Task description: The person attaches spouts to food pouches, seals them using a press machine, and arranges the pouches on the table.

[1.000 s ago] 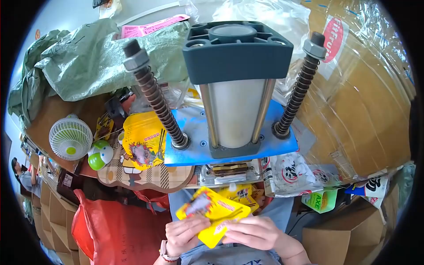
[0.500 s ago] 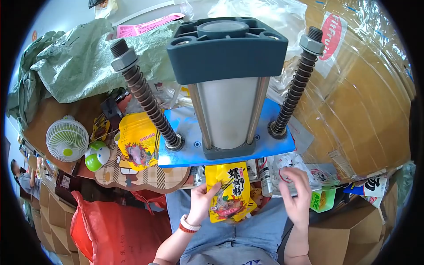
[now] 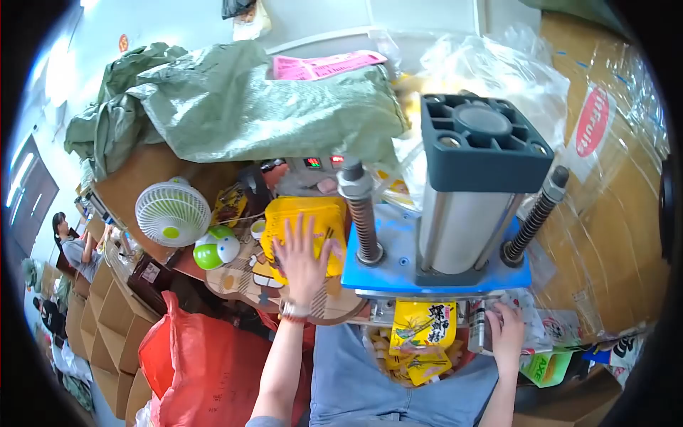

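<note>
The left hand [image 3: 302, 265], spread open over pouches [image 3: 324, 212], seems at picking, which calls for pinching; right hand [image 3: 506, 336], half curled, hold unclear.

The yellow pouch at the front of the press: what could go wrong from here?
Neither hand holds the yellow pouch at the press, so it might slip or sit crooked above the loose pouches below it.
The right hand is near the front edge of the blue plate; fingers straying underneath could be pinched if it lowers.
The left hand is spread over the pouch stack and could drag several at once.
</note>
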The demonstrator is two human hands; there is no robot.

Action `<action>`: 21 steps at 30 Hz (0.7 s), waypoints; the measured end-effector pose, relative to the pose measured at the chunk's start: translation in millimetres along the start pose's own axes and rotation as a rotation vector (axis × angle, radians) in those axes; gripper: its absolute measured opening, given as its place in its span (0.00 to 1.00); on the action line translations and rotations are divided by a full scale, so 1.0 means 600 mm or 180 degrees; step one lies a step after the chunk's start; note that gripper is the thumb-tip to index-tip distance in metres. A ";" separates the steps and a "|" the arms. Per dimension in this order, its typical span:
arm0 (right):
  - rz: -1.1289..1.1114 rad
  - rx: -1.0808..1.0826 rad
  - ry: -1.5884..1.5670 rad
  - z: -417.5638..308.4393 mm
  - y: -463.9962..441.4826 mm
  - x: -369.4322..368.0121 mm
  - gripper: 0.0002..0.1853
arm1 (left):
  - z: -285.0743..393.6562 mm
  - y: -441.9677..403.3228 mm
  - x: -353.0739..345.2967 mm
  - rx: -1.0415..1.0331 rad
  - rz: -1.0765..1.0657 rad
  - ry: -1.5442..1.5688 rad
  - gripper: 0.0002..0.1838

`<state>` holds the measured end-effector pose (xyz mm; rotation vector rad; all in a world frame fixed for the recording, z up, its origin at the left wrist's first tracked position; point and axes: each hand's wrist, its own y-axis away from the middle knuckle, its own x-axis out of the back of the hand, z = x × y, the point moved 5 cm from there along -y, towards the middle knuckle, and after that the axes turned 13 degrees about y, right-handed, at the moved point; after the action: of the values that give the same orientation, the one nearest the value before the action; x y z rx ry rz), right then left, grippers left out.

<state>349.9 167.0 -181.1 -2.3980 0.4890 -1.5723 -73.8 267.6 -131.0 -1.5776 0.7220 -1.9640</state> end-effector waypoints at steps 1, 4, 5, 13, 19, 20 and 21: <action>0.0064 -0.0064 -0.0006 0.007 -0.002 -0.003 0.12 | -0.027 0.008 -0.053 -0.0044 -0.0322 -0.0050 0.36; 0.0235 -0.0043 -0.0235 0.017 0.005 -0.007 0.12 | -0.026 0.076 -0.108 -0.0127 -0.0677 -0.0351 0.39; 0.0224 -0.0046 -0.0322 0.029 0.007 -0.017 0.13 | -0.020 0.086 -0.105 -0.0080 -0.0662 0.0093 0.38; 0.0475 -0.0510 -0.1007 0.008 0.038 0.022 0.13 | 0.018 0.177 -0.010 0.0049 -0.0869 0.0709 0.39; -0.0249 0.1097 -0.1991 -0.180 0.127 0.038 0.17 | 0.042 0.248 0.056 0.0322 -0.1133 0.1616 0.20; -0.0071 0.1319 -0.1808 -0.200 0.129 0.054 0.17 | 0.048 0.241 0.068 0.0649 -0.1286 0.1788 0.16; 0.0125 0.1547 -0.1624 -0.212 0.129 0.073 0.17 | 0.055 0.240 0.077 0.0799 -0.1079 0.2206 0.14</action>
<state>237.7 77.2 -122.7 -2.2515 0.0405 -0.8698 -41.1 128.4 -191.2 -0.8961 0.4354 -2.7705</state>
